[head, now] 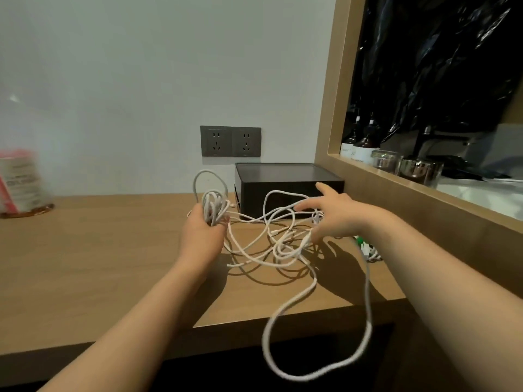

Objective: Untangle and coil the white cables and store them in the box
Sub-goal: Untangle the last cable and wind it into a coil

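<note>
Figure: one head view of a person's two bare hands sorting thin white cables on a light-brown wooden surface.

Task's things: a coiled bundle of white cable stands up out of the left hand. A loose tangle of crossed strands lies on the surface between the hands. One long loop hangs off the near edge.

Box: the black rectangular plastic box stands at the back of the surface against the wall, just behind the tangle. No white cable shows in it. Whether its top is open cannot be told.

Progress (judged): early to middle. Part of one cable is wound into loops. Most strands are knotted together, and nothing appears stored.

Left to do (judged): free the crossed strands, finish this coil, coil the others and place all in the box.

Left grip: the left hand has its fingers curled round the base of the coiled bundle and holds it clear of the surface.

Right grip: the right hand is spread, fingers straight, low over the tangle's right side. It clasps nothing, and contact with a strand cannot be confirmed.

Nearby: a small white bundle with a green tie lies beside the right wrist.
</note>
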The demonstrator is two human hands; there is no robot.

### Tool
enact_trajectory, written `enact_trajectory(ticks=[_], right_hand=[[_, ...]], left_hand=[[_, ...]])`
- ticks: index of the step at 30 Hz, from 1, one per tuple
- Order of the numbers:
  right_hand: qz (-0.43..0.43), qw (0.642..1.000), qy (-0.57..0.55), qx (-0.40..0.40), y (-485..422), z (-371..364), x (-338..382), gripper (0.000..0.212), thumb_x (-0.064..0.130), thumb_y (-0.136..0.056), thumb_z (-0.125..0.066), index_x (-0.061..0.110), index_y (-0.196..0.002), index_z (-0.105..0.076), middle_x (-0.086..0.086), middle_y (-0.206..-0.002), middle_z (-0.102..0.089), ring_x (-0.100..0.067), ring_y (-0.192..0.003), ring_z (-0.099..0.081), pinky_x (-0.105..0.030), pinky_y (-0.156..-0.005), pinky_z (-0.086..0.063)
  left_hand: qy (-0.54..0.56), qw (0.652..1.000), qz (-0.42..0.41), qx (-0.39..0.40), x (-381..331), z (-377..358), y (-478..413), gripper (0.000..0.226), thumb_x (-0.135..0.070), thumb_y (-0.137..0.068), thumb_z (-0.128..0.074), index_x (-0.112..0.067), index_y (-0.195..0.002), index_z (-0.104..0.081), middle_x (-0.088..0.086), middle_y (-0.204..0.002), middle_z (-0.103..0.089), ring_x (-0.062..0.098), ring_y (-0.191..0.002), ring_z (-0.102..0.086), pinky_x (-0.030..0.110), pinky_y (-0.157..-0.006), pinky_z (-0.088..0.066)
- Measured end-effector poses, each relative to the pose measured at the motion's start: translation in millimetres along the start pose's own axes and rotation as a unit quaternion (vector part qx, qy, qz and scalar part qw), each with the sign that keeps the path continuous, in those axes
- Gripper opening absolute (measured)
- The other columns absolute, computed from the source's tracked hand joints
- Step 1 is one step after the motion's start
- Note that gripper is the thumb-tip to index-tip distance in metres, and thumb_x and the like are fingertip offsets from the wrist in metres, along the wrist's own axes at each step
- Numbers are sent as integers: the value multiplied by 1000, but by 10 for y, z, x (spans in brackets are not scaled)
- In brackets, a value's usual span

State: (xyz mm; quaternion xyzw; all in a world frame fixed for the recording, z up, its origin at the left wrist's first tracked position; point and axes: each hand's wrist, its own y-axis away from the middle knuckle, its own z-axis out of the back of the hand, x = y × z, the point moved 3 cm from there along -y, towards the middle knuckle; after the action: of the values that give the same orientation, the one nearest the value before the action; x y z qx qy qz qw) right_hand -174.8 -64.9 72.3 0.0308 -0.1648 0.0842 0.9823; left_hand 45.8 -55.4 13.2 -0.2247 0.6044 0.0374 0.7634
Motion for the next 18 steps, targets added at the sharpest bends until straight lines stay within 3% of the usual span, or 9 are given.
enact_trajectory(ticks=[2, 4, 5, 7, 10, 12, 15, 17, 18], right_hand=[[13, 992, -99, -79, 153, 50, 6, 31, 16, -82, -60, 40, -101, -60, 0, -152, -26, -29, -139, -21, -50, -106, -34], [29, 967, -150, -205, 337, 31, 53, 21, 13, -83, -56, 34, -78, -59, 3, -115, -58, -23, -117, -46, -43, -94, -44], [38, 950, -198, -239, 439, -14, 91, 21, 11, -84, -54, 30, -75, -59, 5, -95, -60, -19, -102, -53, -37, -84, -46], [53, 921, -324, -208, 601, -201, 209, 19, 6, -87, -51, 20, -77, -60, 2, -82, -61, -13, -80, -56, -30, -72, -48], [32, 883, -462, -79, 727, -544, 391, 19, -1, -90, -45, 13, -90, -58, -4, -79, -63, -11, -61, -57, -25, -57, -52], [19, 876, -480, -41, 743, -699, 443, 22, 0, -91, -46, 16, -103, -56, -1, -90, -62, -11, -68, -60, -25, -61, -55], [63, 909, -410, -23, 691, -846, 464, 48, 8, -87, -58, 33, -126, -45, 13, -118, -47, -12, -106, -53, -34, -91, -51], [98, 936, -337, 10, 642, -939, 520, 58, 19, -83, -64, 41, -130, -40, 12, -122, -48, -15, -117, -46, -40, -99, -44], [108, 950, -293, 11, 587, -974, 512, 49, 26, -83, -64, 40, -126, -46, 10, -115, -55, -17, -114, -49, -43, -99, -44]], left_hand=[[60, 997, 46, 3, -4, -11, 64, 10, -13, -93, -57, -19, -102, -58, 6, -87, -61, 22, -78, -59, 38, -75, -51], [84, 993, 78, 15, -32, -22, 121, 12, -15, -92, -59, -16, -104, -59, 4, -83, -59, 20, -75, -56, 35, -72, -49], [96, 991, 92, 31, -60, -30, 169, 13, -17, -92, -60, -15, -104, -60, 5, -84, -59, 21, -78, -55, 36, -74, -48], [128, 983, 116, 67, -134, -36, 277, 12, -19, -90, -61, -13, -100, -61, 5, -81, -57, 23, -79, -54, 37, -73, -45], [173, 969, 128, 119, -277, -28, 458, 15, -20, -87, -62, -10, -98, -63, 6, -77, -54, 21, -67, -50, 32, -62, -41], [199, 959, 129, 154, -381, -4, 567, 27, -20, -83, -64, -6, -107, -64, 10, -90, -57, 23, -77, -52, 32, -64, -42], [253, 935, 127, 214, -485, 55, 707, 41, -21, -66, -65, -6, -103, -66, 11, -104, -63, 19, -92, -59, 31, -75, -51], [282, 920, 132, 238, -510, 77, 780, 40, -19, -61, -63, -7, -100, -68, 9, -103, -69, 14, -88, -67, 29, -73, -56], [289, 916, 134, 246, -514, 83, 800, 40, -18, -61, -63, -7, -100, -69, 9, -104, -70, 14, -88, -68, 27, -70, -57]])
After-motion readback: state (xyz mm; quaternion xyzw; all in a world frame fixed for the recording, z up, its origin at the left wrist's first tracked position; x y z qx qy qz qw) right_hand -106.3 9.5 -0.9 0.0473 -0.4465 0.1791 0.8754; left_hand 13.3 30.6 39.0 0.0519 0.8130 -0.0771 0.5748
